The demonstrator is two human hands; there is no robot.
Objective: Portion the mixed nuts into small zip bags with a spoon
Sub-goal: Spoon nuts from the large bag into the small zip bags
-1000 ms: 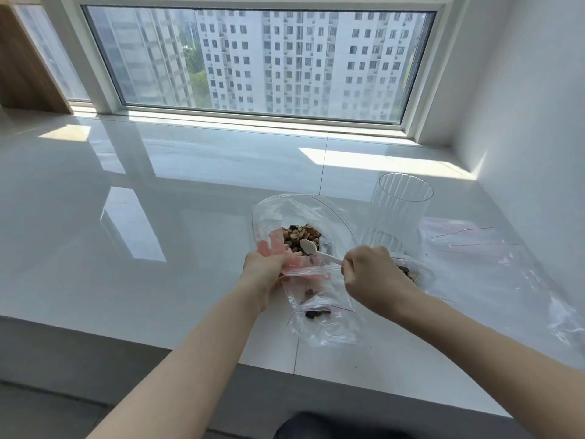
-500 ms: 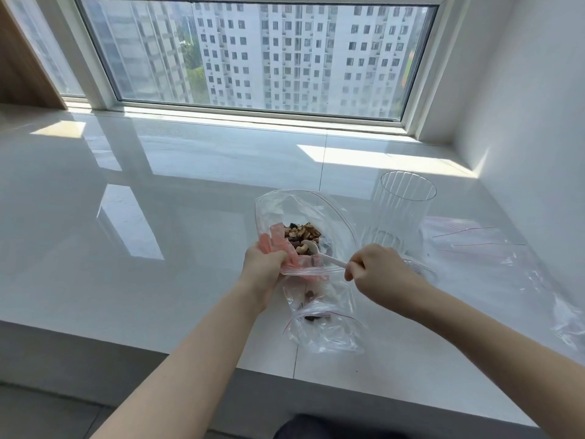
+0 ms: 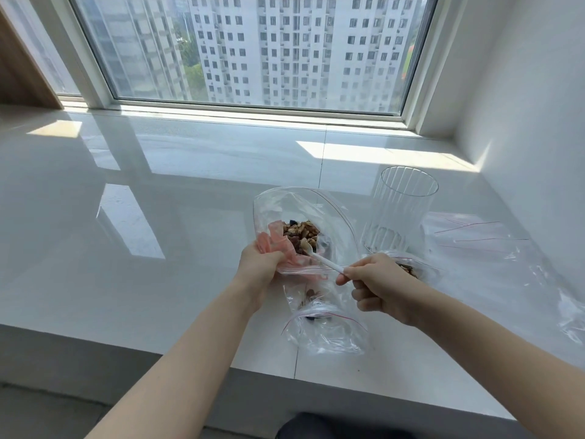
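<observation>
Mixed nuts [image 3: 300, 232] sit heaped in the bottom of a large clear zip bag [image 3: 304, 210] that stands open on the glossy white counter [image 3: 158, 248], a little in from its front edge. The person's left hand [image 3: 259, 267] grips the bunched near side of that bag, fingers curled into the crumpled plastic where it shows pink, holding the mouth open. The right hand [image 3: 376, 286] pinches the end of a white plastic spoon [image 3: 319, 258] between thumb and fingers, with the bowl of the spoon down among the nuts inside the big bag. Just below the two hands, nearer the counter's edge, lies a small zip bag [image 3: 323, 327] with a thin red seal line and only a few dark pieces inside it. Behind the right hand another small bag [image 3: 414, 267] holds some nuts, partly hidden by the knuckles. A tall ribbed clear cup [image 3: 402, 210] stands upright just beside the big bag on its right. Further right, more clear zip bags [image 3: 493, 248] lie flat and overlapping near the white wall. A wide window [image 3: 253, 52] behind the counter looks onto apartment towers.
</observation>
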